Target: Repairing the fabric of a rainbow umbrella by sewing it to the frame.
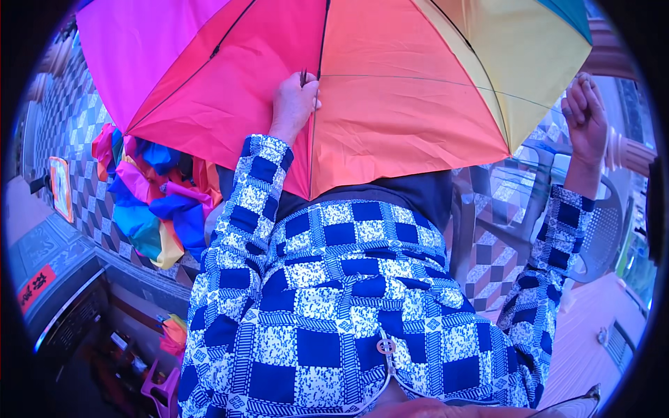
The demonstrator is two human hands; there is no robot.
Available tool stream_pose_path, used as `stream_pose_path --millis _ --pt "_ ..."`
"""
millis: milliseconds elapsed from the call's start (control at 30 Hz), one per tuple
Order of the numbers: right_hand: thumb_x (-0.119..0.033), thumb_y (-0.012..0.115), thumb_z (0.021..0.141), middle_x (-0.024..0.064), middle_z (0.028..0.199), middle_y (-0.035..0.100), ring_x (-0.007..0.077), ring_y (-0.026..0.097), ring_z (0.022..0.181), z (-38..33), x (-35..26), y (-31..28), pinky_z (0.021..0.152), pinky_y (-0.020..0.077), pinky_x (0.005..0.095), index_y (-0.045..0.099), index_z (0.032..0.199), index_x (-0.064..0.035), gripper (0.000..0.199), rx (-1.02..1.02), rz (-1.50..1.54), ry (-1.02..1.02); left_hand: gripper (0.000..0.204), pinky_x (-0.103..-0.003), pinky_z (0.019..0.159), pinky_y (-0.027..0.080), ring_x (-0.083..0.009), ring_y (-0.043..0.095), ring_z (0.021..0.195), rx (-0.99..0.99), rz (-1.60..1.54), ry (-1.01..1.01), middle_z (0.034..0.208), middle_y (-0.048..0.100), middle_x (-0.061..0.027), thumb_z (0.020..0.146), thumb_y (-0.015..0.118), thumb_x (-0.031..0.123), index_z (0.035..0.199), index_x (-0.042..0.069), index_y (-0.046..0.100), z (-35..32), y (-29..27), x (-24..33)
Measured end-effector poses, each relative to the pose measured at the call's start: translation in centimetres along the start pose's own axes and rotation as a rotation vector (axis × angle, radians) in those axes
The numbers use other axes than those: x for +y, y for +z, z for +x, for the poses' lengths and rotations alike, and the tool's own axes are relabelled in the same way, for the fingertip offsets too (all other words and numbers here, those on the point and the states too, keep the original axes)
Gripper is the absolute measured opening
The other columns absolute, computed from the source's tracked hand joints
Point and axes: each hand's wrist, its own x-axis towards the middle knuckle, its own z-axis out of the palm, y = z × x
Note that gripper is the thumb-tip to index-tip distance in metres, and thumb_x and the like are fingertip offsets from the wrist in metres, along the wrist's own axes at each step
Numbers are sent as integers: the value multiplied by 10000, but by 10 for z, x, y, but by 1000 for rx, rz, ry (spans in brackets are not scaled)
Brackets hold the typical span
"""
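Note:
A rainbow-coloured umbrella canopy (390, 118) lies spread over my lap, with dark ribs running toward its rim. My left hand (294, 103) is closed at the rib between the red and orange panels, its fingertips against that rib. A short dark piece stands up from its grip; I cannot make out what it is. A thin dark thread (418, 77) runs from beside this hand across the orange and yellow panels to the right. Raised beyond the canopy's right edge, my right hand (585, 115) is closed with the thread pinched in its fingers. Whether it holds a needle too is not visible.
A heap of colourful folded fabric (164, 195) lies on the patterned tile floor at my left. On the right are a grey plastic chair (603, 223) and more thread strands. A pink plastic stool (162, 383) stands at the lower left, near a dark opening.

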Motion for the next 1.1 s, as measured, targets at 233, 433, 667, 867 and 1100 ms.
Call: stream_pose_path --millis 233,433,667,867,1100 --pt "-114 412 940 -13 684 384 30 324 495 -1 -11 6 452 281 173 483 1052 11 182 -90 38 -87 147 -358 577 469 -251 586 615 16 513 504 691 582 -123 807 574 159 867 26 595 9 -1 18" --pt "-117 413 941 -5 695 389 41 346 517 0 -25 0 477 307 184 482 1091 17 213 -83 9 -145 139 -377 635 468 -290 585 715 -44 751 690 712 582 -142 774 593 157 859 48 610 16 10 6" --pt "-123 493 893 49 875 592 133 567 763 15 67 77 715 467 266 567 1018 -3 189 -99 -198 10 84 -203 452 340 -67 427 487 -75 28 160 610 490 35 806 611 123 803 42 593 20 -7 29" --pt "-75 578 800 5 826 593 82 540 775 17 194 162 691 442 226 619 932 -2 156 -350 -541 82 75 -165 428 285 -12 389 479 -100 -75 164 630 483 61 814 615 124 797 55 593 8 13 46" --pt "-71 576 794 53 789 622 119 583 706 48 248 208 613 477 267 629 902 12 147 -293 -646 21 59 -166 450 310 -21 404 501 -103 -88 219 635 481 62 809 625 118 806 70 592 5 16 42"
